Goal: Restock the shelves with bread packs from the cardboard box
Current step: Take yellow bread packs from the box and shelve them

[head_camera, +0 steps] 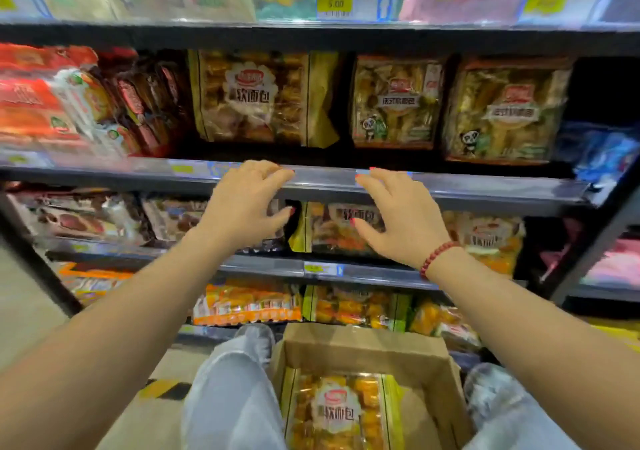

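Observation:
An open cardboard box [356, 345] stands on the floor between my legs, with a yellow-edged bread pack [341, 411] lying in it. A matching bread pack [256, 97] stands upright on the middle shelf [485, 191]. Another bread pack [332, 229] sits on the shelf below, partly hidden by my hands. My left hand [244, 203] and my right hand [401, 217] hover in front of the middle shelf's edge, fingers spread and curved, holding nothing. A red bead bracelet circles my right wrist.
Panda-printed bread packs [498, 110] fill the middle shelf's right side, red packs [38, 103] its left. Orange packs [247, 304] lie on the low shelf. A price tag [336, 4] hangs on the top shelf rail. Yellow-black floor tape [166, 389] lies by my left leg.

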`<control>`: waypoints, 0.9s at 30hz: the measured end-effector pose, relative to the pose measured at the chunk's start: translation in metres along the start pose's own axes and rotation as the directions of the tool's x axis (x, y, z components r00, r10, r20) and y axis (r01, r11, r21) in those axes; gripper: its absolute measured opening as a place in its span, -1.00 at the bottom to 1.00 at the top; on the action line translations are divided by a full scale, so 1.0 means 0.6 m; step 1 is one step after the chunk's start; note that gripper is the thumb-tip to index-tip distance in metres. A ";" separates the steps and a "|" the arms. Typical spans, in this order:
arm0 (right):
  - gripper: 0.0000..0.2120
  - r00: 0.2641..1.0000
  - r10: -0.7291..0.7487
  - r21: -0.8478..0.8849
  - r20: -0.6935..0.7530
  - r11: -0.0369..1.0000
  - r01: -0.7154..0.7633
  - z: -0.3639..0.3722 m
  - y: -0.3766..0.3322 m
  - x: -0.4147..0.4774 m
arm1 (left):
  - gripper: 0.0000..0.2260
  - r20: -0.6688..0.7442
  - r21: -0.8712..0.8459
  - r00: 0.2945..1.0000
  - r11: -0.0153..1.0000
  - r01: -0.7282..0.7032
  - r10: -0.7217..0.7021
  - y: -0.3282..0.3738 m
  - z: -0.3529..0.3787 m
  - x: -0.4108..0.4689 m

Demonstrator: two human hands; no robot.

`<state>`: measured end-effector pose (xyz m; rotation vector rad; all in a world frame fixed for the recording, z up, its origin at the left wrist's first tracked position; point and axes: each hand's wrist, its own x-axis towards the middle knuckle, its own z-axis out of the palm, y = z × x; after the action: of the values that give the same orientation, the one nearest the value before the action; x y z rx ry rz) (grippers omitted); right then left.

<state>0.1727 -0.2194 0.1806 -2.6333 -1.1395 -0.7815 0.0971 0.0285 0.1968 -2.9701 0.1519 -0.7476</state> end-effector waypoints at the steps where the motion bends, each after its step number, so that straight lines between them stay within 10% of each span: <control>1: -0.42 1.000 0.013 0.012 0.014 1.000 -0.014 0.004 -0.002 -0.027 | -0.49 0.012 -0.013 1.000 1.000 -0.006 0.007 0.016 0.007 -0.017; 13: -0.41 0.924 0.217 0.013 0.315 0.973 -0.232 0.124 0.013 -0.265 | -0.46 0.301 -0.131 0.953 0.988 0.084 -0.041 0.134 0.151 -0.143; 27: -0.46 0.610 0.333 -0.076 0.720 0.910 -0.407 0.341 0.013 -0.431 | -0.43 0.766 -0.043 0.622 0.952 0.304 -0.164 0.190 0.399 -0.299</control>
<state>0.1120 -0.3166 -0.1289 -2.9976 -0.6355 0.4512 0.0448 -0.0526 -0.1088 -3.1951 -0.2507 0.5958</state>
